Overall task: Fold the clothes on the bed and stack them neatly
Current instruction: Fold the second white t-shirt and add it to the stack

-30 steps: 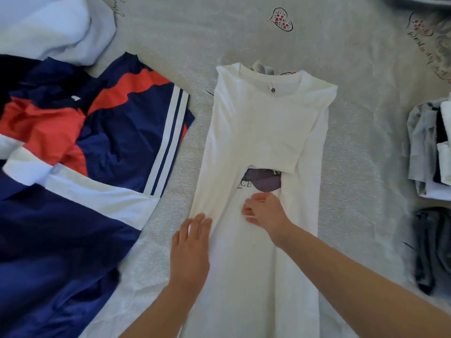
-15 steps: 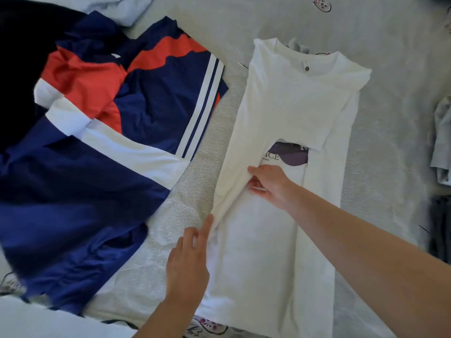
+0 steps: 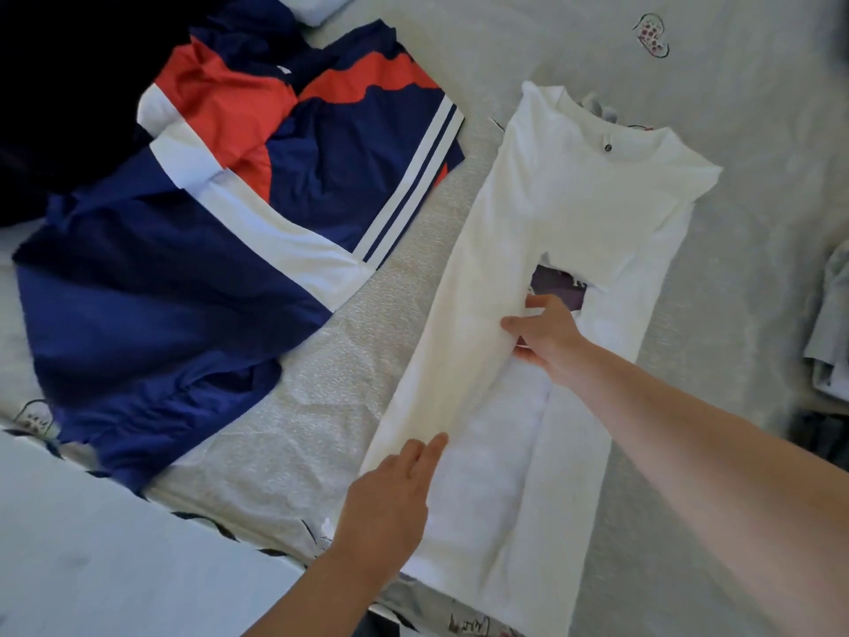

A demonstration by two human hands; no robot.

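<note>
A white T-shirt [image 3: 583, 195] lies on the grey bed sheet [image 3: 753, 108], collar at the far end, both sides folded inward into a long strip; a dark print shows through a gap at its middle. My right hand [image 3: 546, 335] pinches the inner edge of the left folded flap near that print. With its fingers straight, my left hand [image 3: 390, 494] lies flat on the lower left part of the shirt. To the left lies a navy, red and white striped garment [image 3: 193, 250], spread out unfolded.
Grey folded clothes [image 3: 831, 324] sit at the right edge, with a dark item [image 3: 822, 434] below them. A pale blue cloth [image 3: 317, 4] lies at the top. The bed's near edge runs diagonally at lower left, floor [image 3: 101, 554] beyond it.
The view has swung left and down, so the shirt now appears further right. My left hand slid down the shirt's left side toward the hem; my right hand kept its pinch on the flap.
</note>
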